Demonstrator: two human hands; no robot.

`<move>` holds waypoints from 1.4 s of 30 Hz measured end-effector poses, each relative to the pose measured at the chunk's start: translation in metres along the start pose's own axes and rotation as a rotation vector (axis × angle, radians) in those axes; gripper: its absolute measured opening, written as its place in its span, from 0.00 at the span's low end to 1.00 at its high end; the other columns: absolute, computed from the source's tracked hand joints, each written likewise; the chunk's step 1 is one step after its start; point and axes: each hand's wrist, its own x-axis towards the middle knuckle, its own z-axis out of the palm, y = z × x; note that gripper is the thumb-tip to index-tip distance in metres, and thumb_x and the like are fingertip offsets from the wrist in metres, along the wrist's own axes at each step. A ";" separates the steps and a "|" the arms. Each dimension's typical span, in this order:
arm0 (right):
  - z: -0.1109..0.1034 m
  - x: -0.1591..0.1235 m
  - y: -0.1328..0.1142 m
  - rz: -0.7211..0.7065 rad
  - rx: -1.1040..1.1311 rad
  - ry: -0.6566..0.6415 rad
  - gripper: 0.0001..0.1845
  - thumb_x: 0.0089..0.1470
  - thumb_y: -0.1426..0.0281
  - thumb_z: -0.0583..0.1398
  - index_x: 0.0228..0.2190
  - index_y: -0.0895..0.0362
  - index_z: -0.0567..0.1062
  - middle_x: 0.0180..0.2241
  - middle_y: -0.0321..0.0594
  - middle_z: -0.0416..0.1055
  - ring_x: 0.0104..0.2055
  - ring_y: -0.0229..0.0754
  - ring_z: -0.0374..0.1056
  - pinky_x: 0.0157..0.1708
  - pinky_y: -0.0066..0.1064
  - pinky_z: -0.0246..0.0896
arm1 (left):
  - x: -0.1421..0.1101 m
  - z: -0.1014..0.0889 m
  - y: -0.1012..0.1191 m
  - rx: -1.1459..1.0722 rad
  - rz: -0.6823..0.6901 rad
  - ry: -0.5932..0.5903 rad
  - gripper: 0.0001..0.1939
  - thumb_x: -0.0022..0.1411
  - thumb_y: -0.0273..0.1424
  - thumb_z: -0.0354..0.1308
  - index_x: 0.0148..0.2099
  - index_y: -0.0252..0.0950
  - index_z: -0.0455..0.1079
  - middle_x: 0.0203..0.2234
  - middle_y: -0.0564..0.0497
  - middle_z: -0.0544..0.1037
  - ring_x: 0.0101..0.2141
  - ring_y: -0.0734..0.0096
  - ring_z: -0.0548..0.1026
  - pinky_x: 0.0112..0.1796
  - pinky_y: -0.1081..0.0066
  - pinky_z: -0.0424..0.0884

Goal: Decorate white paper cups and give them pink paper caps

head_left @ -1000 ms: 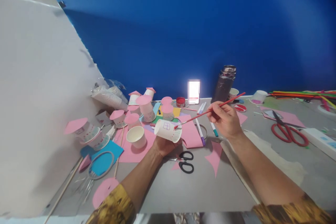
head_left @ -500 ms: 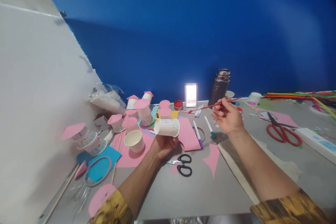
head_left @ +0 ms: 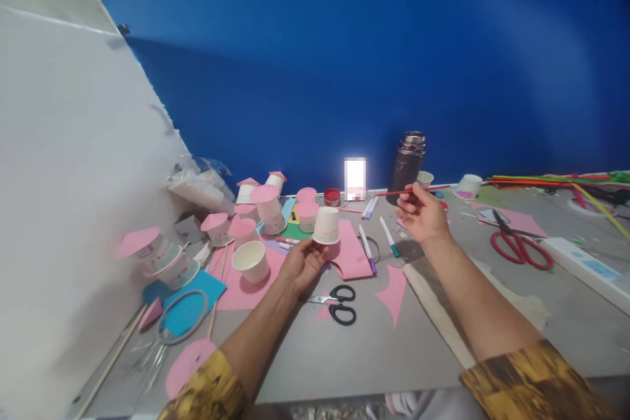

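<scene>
Near the middle of the head view, my left hand (head_left: pixel 306 264) holds a white paper cup (head_left: pixel 326 226) by its rim, mouth down, with small reddish marks on its side. My right hand (head_left: pixel 424 215) pinches a thin red paintbrush (head_left: pixel 394 193) that points left, apart from the cup. Beyond the cup stands a small open jar of red paint (head_left: pixel 332 197). Left of my left hand is an upright plain paper cup (head_left: pixel 251 262). Black-handled scissors (head_left: pixel 340 306) lie on the table below the held cup.
Cups with pink paper tops (head_left: pixel 268 210) crowd the left side. A dark flask (head_left: pixel 406 167) stands at the back. Markers (head_left: pixel 388 237), pink paper (head_left: pixel 352 256), red-handled scissors (head_left: pixel 522 249) and a white power strip (head_left: pixel 588 269) lie to the right. A blue board (head_left: pixel 315 79) rises behind.
The held cup has turned from lying sideways to upside down and shifted slightly right. My right hand still holds the paintbrush, whose tip has moved right and up a little.
</scene>
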 end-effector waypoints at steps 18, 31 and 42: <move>0.010 -0.001 0.024 -0.296 -0.559 0.082 0.26 0.48 0.46 0.67 0.33 0.56 0.77 0.26 0.38 0.77 0.18 0.31 0.58 0.15 0.23 0.49 | 0.006 -0.009 -0.007 0.254 0.133 -0.012 0.02 0.60 0.19 0.58 0.37 0.28 0.71 0.27 0.40 0.80 0.24 0.65 0.79 0.21 0.72 0.75; 0.125 0.110 0.036 -0.255 -1.457 -0.083 0.13 0.63 0.66 0.61 0.28 0.58 0.79 0.31 0.46 0.80 0.42 0.49 0.77 0.44 0.34 0.66 | 0.011 -0.011 -0.006 0.197 0.149 0.045 0.05 0.62 0.17 0.55 0.38 0.31 0.68 0.24 0.46 0.78 0.21 0.69 0.77 0.19 0.74 0.73; 0.125 0.149 0.068 -0.091 -1.630 -0.227 0.20 0.65 0.62 0.62 0.55 0.57 0.73 0.54 0.46 0.72 0.51 0.48 0.73 0.49 0.46 0.73 | 0.006 -0.005 -0.005 0.070 0.068 0.062 0.07 0.65 0.17 0.53 0.39 0.31 0.67 0.26 0.44 0.79 0.25 0.67 0.79 0.22 0.73 0.75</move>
